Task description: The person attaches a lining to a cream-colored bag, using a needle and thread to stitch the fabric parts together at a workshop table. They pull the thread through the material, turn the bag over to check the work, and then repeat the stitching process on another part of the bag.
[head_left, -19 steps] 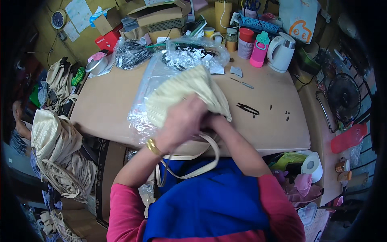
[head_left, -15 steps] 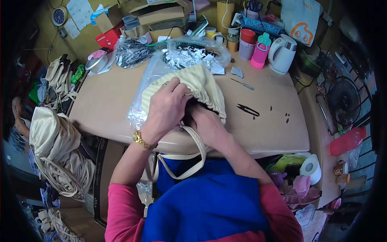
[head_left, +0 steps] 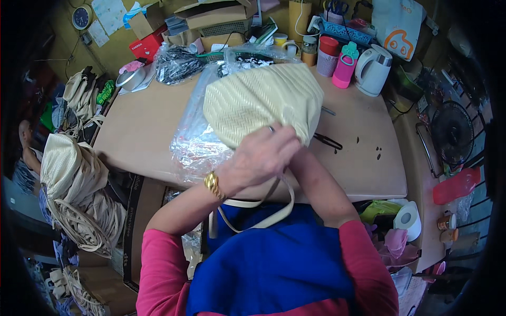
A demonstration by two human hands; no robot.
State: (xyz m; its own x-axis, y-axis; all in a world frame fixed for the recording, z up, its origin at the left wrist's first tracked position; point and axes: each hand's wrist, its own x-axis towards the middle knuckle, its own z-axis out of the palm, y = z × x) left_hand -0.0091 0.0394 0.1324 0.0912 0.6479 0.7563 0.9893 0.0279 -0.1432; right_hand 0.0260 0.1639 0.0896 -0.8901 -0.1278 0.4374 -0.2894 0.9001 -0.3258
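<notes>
A cream woven drawstring bag [head_left: 258, 100] is held up over the near middle of the table, its closed side toward the far end. My left hand [head_left: 263, 155], with a ring and a gold wristband, has its fingers closed on the gathered rim of the bag. My right hand [head_left: 301, 158] reaches into the bag's mouth; only the wrist shows, and its fingers are hidden by the bag and my left hand. A cream strap [head_left: 289, 205] hangs in a loop from the bag over my blue apron [head_left: 269, 274].
Clear plastic sleeves [head_left: 192, 152] lie under the bag. Black thread snips [head_left: 328, 141] rest to its right. A white kettle [head_left: 373, 71], a pink bottle [head_left: 345, 66] and a tumbler [head_left: 328, 57] stand at the back right. More cream bags [head_left: 74, 179] are piled at the left. A person [head_left: 29, 142] is at the far left.
The bag has risen and swung right, filling out with its outer woven side up. My left hand has moved right and nearer, to the rim beside my right wrist.
</notes>
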